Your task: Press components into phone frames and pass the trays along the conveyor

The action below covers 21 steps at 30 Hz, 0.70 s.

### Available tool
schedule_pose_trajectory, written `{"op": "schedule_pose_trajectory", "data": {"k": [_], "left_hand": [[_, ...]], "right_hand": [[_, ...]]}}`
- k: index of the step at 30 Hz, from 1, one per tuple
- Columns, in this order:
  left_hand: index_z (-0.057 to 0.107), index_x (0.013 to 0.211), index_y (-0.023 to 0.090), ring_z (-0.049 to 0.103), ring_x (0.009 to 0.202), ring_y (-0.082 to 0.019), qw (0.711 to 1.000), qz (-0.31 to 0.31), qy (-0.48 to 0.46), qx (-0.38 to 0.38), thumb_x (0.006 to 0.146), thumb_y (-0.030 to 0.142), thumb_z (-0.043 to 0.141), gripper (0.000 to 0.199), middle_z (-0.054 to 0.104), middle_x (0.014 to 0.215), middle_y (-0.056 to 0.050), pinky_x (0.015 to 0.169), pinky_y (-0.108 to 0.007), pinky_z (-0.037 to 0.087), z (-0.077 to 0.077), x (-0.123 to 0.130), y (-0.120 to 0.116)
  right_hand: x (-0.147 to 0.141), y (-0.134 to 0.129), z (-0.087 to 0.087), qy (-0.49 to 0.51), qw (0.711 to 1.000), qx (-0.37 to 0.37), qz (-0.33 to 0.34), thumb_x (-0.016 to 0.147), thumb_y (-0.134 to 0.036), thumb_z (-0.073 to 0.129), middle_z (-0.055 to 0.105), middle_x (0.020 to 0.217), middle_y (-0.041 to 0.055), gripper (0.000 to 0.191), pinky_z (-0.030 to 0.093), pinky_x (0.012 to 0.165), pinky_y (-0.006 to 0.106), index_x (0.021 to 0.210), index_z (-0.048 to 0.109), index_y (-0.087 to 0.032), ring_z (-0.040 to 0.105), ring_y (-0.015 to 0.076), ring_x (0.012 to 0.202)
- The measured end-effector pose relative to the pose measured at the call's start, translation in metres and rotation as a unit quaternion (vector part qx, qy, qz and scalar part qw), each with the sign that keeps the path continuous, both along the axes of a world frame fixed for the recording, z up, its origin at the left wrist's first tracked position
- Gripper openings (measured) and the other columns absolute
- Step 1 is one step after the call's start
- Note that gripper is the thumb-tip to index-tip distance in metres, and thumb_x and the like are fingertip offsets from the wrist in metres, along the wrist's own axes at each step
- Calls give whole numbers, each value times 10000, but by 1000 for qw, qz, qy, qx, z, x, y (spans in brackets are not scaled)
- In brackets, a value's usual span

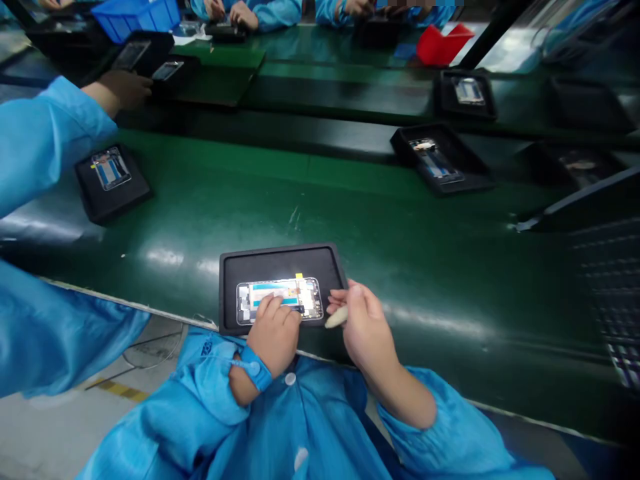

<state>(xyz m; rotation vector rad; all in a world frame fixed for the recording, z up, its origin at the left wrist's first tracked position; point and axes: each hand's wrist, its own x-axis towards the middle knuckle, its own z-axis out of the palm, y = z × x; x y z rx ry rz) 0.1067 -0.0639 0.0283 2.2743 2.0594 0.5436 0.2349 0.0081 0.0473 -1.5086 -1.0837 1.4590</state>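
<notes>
In front of me a black tray [285,258] holds an opened phone body [311,298] with blue strips, bare inner parts and a yellow tab at its upper edge. My left hand [274,337] rests on the lower side of the phone, its fingers lying across it and covering part of the inside. A blue wrist strap [257,369] goes round that wrist. By the tray's right edge, my right hand [367,323] is closed on a pale tapered tool [337,317]. The tool's tip points left, close to the phone's right end; the rest is hidden in the hand.
More black trays with phone bodies lie left [113,193] and right [443,160] on the green belt [300,200]. A co-worker's hand [120,90] touches a tray at upper left. Blue bin [137,19], red bin [443,45] and other people's hands are across the line.
</notes>
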Motion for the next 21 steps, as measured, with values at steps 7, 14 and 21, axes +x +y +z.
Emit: {"op": "schedule_pose_trajectory", "data": {"k": [7, 14, 21], "left_hand": [[591, 791, 157, 481, 947, -231, 999, -12, 14, -37, 798, 117, 433, 163, 579, 768, -53, 929, -435, 347, 3, 0, 3], [592, 792, 147, 476, 955, -234, 999, -16, 16, -49, 788, 103, 443, 155, 581, 776, -55, 937, -434, 336, 5, 0, 4], [597, 824, 146, 465, 987, -240, 998, -17, 8, -60, 780, 82, 430, 183, 588, 802, -59, 939, -443, 334, 5, 0, 5]], "right_hand": [[2, -14, -24, -81, 962, 259, 38, 868, -345, 325, 624, 745, 28, 216, 459, 689, 365, 998, 420, -201, 584, 169, 718], [2, -17, -37, -95, 938, 326, 70, 876, -290, 311, 615, 763, 28, 183, 476, 656, 371, 1010, 404, -207, 598, 170, 690], [-2, -11, -21, -176, 904, 358, 150, 869, -292, 295, 631, 748, 49, 235, 475, 679, 336, 855, 511, -199, 598, 178, 713]]}}
